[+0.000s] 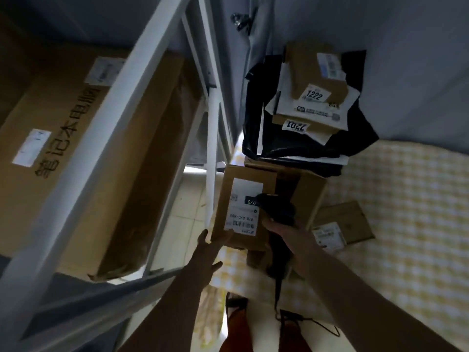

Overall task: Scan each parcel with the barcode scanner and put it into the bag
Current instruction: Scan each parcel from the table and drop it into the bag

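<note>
A brown cardboard parcel with a white shipping label stands on the checked bed surface. My left hand holds it from below at its near left corner. My right hand grips a black barcode scanner, whose head lies over the label's right edge. A cable hangs down from the scanner. Behind the parcel a black bag stands open against the wall, with several parcels stacked in it, two of them labelled 1222 and 7201. A small flat parcel lies on the bed to the right.
A white metal shelf frame stands close to the left of the parcel. Large cardboard boxes lie on the shelf. The yellow-checked bedding spreads to the right, and tiled floor shows below the shelf.
</note>
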{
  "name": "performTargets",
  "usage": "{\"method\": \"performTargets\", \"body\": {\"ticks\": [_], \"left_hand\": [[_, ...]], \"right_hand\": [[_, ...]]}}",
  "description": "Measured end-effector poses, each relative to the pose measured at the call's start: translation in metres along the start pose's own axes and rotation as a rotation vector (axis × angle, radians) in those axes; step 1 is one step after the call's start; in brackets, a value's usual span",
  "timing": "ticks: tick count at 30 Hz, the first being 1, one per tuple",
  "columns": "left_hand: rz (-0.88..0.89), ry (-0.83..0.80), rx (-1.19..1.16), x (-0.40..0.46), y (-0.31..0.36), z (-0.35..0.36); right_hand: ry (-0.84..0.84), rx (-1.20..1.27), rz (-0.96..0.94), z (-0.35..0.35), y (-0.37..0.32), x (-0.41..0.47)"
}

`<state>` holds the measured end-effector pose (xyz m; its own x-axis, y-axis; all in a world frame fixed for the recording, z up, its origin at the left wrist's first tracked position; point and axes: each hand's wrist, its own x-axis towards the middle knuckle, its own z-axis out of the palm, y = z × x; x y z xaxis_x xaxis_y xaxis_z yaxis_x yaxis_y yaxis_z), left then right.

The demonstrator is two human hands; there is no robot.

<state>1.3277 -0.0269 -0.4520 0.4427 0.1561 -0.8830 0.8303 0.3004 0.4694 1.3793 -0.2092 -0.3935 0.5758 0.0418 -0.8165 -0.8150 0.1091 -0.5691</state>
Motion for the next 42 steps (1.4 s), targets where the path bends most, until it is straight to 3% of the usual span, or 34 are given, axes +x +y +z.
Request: {"method": "performTargets", "body": {"ticks": [5,11,15,20,23,30,36,39,42], "left_hand": [[0.032,-0.136,0.071,0.004,-0.004,0.002],[0.118,0.033,-0.106,-0.015,-0.001,-0.003],[0.203,0.109,-0.294,-0.039,0.014,-0.011],[0.388,0.167,-0.082,-0.084,0.028,-0.01],[0.398,0.166,0.039,-0.115,0.031,-0.012],[0.32,-0.07,0.215,-0.188,0.022,-0.015],[0.36,-0.237,0.452,-0.248,0.015,0.009],[0.351,-0.319,0.585,-0.271,0.014,0.016],[0.453,-0.327,0.602,-0.287,0.02,0.021]], "right_hand": [[0.011,0.051,0.022,0.011,0.011,0.001],[-0.118,0.082,-0.1,0.025,0.008,-0.026],[-0.199,0.111,-0.087,0.03,0.008,-0.059],[-0.101,0.129,-0.122,0.011,0.007,-0.094],[0.019,0.07,-0.176,-0.012,0.006,-0.116],[0.029,0.133,-0.201,-0.066,0.028,-0.182],[-0.033,0.175,-0.31,-0.097,0.053,-0.238],[-0.006,0.146,-0.389,-0.111,0.06,-0.264],[0.047,0.037,-0.431,-0.125,0.066,-0.289]]}}
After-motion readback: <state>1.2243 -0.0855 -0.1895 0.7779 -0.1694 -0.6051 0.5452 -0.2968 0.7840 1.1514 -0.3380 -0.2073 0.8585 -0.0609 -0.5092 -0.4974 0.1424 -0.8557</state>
